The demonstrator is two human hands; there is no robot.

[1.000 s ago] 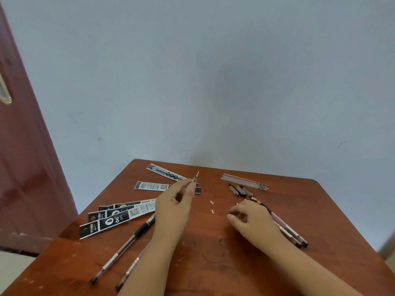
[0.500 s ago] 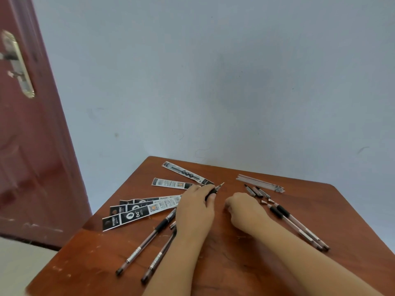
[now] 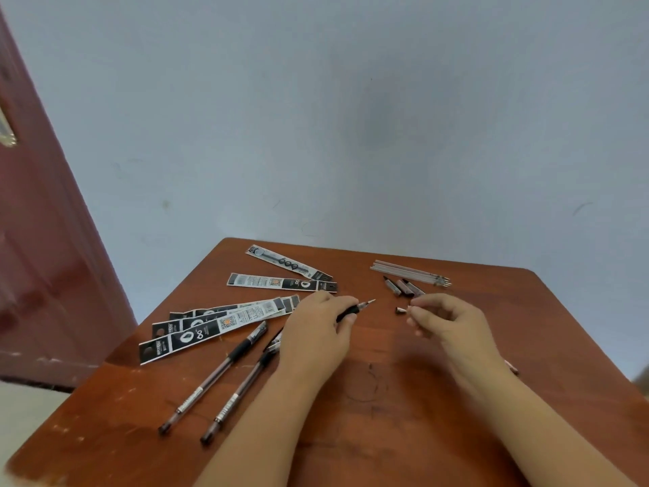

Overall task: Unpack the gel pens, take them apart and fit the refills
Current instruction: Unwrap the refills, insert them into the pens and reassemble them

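Bare table (image 3: 386,409) between the forearms; wrappers (image 3: 217,321) left, refills (image 3: 411,273) and caps (image 3: 404,288) beyond.

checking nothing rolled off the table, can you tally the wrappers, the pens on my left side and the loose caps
wrappers: 5
pens lying flat: 2
held pen in left hand: 1
loose caps: 3
total: 11

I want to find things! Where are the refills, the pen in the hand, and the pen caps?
refills (image 3: 409,273): head view, middle of bundle.
pen (image 3: 354,309): head view, black grip.
pen caps (image 3: 404,288): head view, middle cap.
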